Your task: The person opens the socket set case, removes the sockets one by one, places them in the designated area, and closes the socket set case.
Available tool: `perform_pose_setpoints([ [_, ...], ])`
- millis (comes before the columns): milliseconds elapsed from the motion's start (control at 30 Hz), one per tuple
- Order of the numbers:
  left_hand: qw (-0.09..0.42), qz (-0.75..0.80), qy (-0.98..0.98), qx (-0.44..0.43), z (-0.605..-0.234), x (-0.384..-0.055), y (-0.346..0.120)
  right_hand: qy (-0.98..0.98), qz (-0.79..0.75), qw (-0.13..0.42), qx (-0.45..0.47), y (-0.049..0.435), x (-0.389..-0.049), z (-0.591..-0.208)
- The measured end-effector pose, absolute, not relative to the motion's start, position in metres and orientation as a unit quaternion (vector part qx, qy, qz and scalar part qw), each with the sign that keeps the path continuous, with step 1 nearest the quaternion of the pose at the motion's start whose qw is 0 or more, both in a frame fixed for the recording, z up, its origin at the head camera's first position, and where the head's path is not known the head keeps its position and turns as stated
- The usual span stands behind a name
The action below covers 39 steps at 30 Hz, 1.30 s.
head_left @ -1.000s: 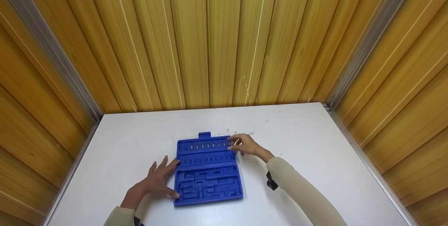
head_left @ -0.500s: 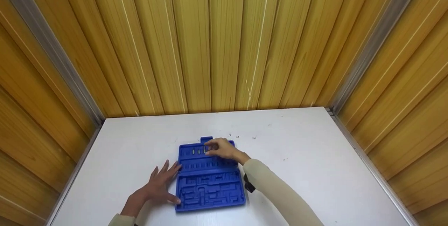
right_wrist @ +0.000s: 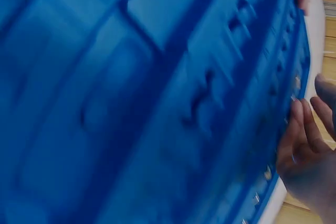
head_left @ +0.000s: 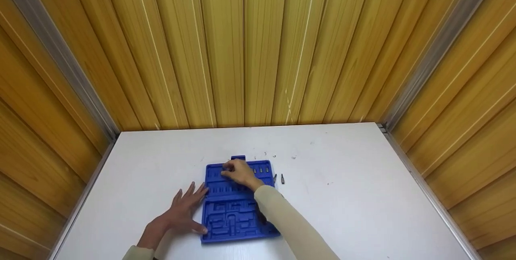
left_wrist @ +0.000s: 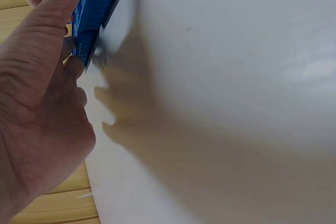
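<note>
A blue plastic bit case (head_left: pixel 240 236) lies unfolded on the table, its near half full of moulded recesses. Several short metal screwdriver bits (head_left: pixel 261 169) stand in a row of slots in the far half. My right hand (head_left: pixel 242 172) is over the left part of that row, thumb and fingertips close together at the slots; I cannot tell whether they pinch a bit. In the right wrist view, bits (right_wrist: pixel 268 172) show along the edge beside the right hand (right_wrist: pixel 310 156). My left hand (head_left: pixel 183 211) has its fingers spread, thumb and fingertips touching the case's left edge.
Two loose dark bits (head_left: pixel 282 178) lie just right of the case on the white table (head_left: pixel 342 203). Small specks (head_left: pixel 293 157) dot the tabletop behind it. The case latch (head_left: pixel 238 157) points to the back. Wood-patterned walls (head_left: pixel 258 50) enclose three sides.
My right hand has moved left along the bit row from its right end, uncovering the bits there and the loose ones beside the case. My left hand has stayed at the left edge.
</note>
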State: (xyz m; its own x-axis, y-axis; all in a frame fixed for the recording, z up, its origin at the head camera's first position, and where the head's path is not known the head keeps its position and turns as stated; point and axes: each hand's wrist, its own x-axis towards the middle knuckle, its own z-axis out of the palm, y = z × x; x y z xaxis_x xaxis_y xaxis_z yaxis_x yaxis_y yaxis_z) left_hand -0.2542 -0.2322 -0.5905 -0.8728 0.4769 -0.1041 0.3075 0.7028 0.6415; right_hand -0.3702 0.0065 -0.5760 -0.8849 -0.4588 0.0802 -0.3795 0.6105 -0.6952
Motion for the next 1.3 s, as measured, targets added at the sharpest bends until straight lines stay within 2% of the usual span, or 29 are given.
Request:
perform_pose_setpoints([
  [167,0.136,0.322,0.913,0.211,-0.589,-0.254,-0.232,0.937,-0.299,0.019,-0.180,-0.002,-0.366,-0.581],
  [433,0.134,0.327,0.911,0.213,-0.590,-0.252,-0.232,0.936,-0.320,0.014,-0.145,-0.006,-0.366,-0.581],
  [700,0.143,0.324,0.912,0.206,-0.591,-0.251,-0.233,0.931,-0.344,0.042,-0.116,-0.010,-0.365,-0.581],
  [1067,0.137,0.327,0.909,0.219,-0.589,-0.253,-0.232,0.915,-0.369,0.060,-0.151,-0.005,-0.364,-0.576],
  [1300,0.136,0.334,0.907,0.216,-0.588,-0.253,-0.234,0.854,-0.477,0.124,-0.167,0.003,-0.368,-0.570],
])
